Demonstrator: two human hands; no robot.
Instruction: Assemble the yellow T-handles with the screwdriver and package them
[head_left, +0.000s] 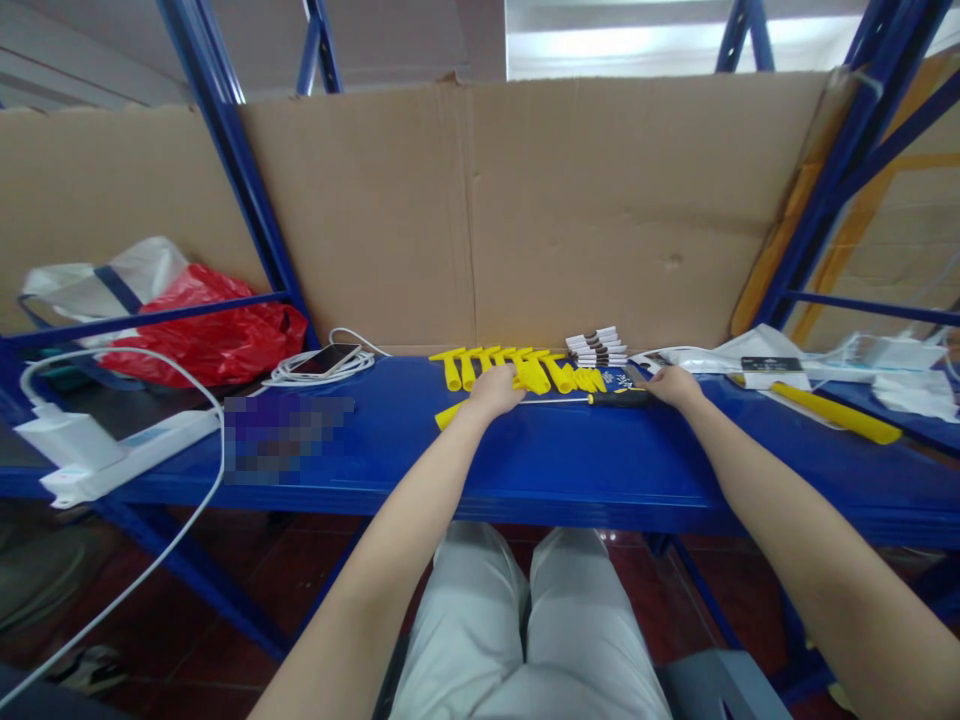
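Observation:
Closed around a yellow plastic part is my left hand (495,392), whose fingers are partly hidden. The part's yellow end (448,415) sticks out at the lower left of the hand. My right hand (673,385) has its fingers together at the black handle (621,398) of a screwdriver; whether it grips the handle or something small beside it cannot be made out. The screwdriver's thin shaft points left towards my left hand. Behind my hands stands a row of yellow T-shaped parts (469,372), with smaller yellow pieces (589,380) at its right end.
Small white-and-dark pieces (598,348) lie at the back of the blue shelf (555,460). On the left are a phone (326,359), coiled white cable, a power strip (146,450) and a red bag (217,320). On the right lie a long yellow tool (840,412) and plastic bags.

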